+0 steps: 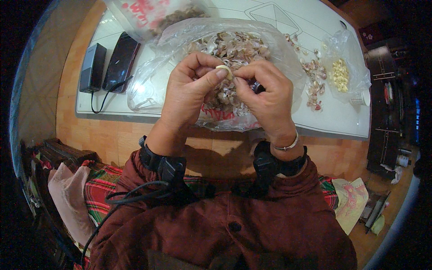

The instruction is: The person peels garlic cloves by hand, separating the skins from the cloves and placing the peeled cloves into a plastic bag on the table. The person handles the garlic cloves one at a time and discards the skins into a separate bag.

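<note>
A pale, peeled-looking garlic clove (225,70) is pinched between the thumb and forefinger of my left hand (190,86). My right hand (266,91) meets it from the other side, thumb and forefinger closed at the clove's edge. Within the curl of my right fingers shows a dark, shiny object (258,87); whether it is held or lies beneath cannot be told. Both hands are above a clear plastic bag (148,91) spread on the table. Dry garlic skins (233,45) are heaped in it, partly hidden by my hands.
Peeled cloves (340,76) fill part of a clear bag (354,50) at right, beside a white cup (361,98). Skin scraps (315,87) lie nearby on the white table (344,118). At left are a phone (119,62) and a cabled power bank (92,67). Another filled bag (152,15) stands behind.
</note>
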Motion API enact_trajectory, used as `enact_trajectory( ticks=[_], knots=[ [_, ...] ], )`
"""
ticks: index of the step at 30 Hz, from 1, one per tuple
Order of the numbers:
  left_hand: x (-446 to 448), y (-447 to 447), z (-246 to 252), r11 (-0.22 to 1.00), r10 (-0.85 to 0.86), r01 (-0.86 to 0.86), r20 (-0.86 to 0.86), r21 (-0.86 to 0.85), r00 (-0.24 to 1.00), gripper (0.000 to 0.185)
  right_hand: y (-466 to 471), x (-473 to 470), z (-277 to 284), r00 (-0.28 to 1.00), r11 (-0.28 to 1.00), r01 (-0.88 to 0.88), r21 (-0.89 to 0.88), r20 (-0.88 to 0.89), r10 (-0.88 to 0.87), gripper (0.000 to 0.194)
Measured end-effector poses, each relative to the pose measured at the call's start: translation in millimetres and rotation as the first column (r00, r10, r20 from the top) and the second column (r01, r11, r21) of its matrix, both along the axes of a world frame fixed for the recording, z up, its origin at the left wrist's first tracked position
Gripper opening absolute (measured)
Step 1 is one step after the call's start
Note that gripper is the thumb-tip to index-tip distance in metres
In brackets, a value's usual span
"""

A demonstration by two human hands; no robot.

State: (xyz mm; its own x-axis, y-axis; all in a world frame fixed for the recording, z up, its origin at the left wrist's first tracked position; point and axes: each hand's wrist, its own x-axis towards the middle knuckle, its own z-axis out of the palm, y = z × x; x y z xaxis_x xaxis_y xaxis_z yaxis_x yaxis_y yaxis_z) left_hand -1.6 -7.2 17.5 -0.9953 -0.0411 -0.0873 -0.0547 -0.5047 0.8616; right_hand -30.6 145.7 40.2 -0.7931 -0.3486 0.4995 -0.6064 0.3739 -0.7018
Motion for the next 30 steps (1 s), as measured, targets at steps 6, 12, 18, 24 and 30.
enact_trajectory(
  ticks=[6, 12, 18, 24, 30],
  knots=[
    [-1.0, 1.4, -2.6, 0.999, -0.033, 0.033, -0.003, 0.032, 0.999, 0.012, 0.1, -1.2, 1.1, 0.997, 0.998, 0.048, 0.034, -0.058, -0.046, 0.011],
    [-0.5, -1.5, -1.2, 0.997, -0.076, 0.076, 0.009, 0.015, 0.997, 0.018, 1.0, -2.1, 1.6, 0.996, 0.997, 0.070, 0.033, -0.057, -0.068, 0.010],
    [-0.4, 1.5, -3.0, 0.997, -0.067, 0.067, -0.005, 0.037, 0.998, 0.017, 1.9, -2.9, 0.9, 0.996, 0.996, 0.087, 0.003, -0.029, -0.087, 0.010],
    [-1.0, -2.9, -2.6, 0.993, -0.115, 0.115, 0.000, 0.008, 0.993, 0.021, 2.7, -3.9, 0.4, 0.992, 0.993, 0.116, 0.005, -0.039, -0.116, 0.010],
    [0.6, 0.7, 2.2, 0.994, -0.103, 0.101, -0.035, -0.052, 0.994, 0.019, 5.1, -6.0, 1.7, 0.987, 0.989, 0.144, 0.013, -0.074, -0.143, 0.009]
  ],
)
